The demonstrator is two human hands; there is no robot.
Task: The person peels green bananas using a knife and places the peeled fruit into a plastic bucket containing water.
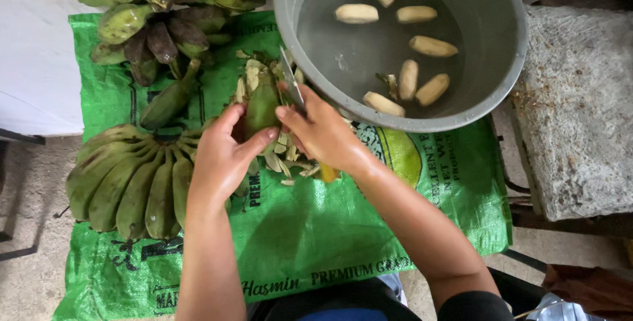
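My left hand grips a green unpeeled banana held upright over a green woven sack. In my right hand is a knife with a yellow handle, its blade lying against the banana's right side. Strips of peel are piled under both hands. Just beyond, a grey basin of water holds several peeled pale bananas.
A big hand of green bananas lies at the left on the sack. Another darker bunch sits at the top left. A rough stone block stands to the right. Concrete floor surrounds the sack.
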